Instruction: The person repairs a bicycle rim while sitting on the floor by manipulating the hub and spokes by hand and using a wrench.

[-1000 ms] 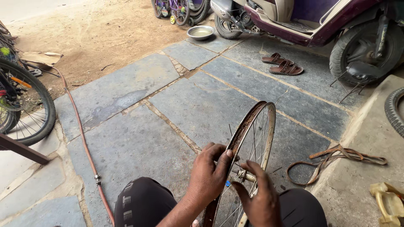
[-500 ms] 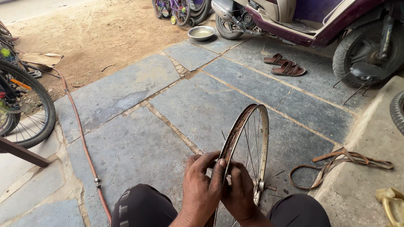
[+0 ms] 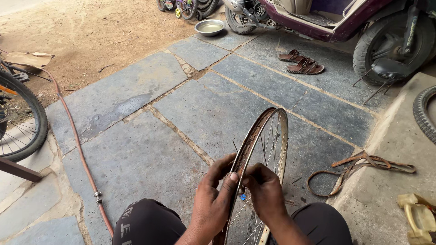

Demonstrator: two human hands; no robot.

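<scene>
A bare bicycle wheel rim (image 3: 267, 131) with thin spokes and a rusty inner channel stands upright on edge between my knees, on the stone floor. My left hand (image 3: 213, 199) grips the near part of the rim, thumb laid over its edge. My right hand (image 3: 265, 190) is closed on the rim and spokes from the other side, right beside the left hand. A small blue bit (image 3: 243, 197) shows between my hands at the spokes.
A brown rubber strip (image 3: 359, 165) lies right of the wheel by a raised concrete step (image 3: 395, 149). A reddish hose (image 3: 79, 149) runs along the left. A bicycle wheel (image 3: 20, 118), sandals (image 3: 302, 63), a metal bowl (image 3: 210, 27) and a scooter (image 3: 345, 22) stand around.
Both hands have shifted from the hub area up onto the rim's near edge. The wheel has moved slightly left and closer in view.
</scene>
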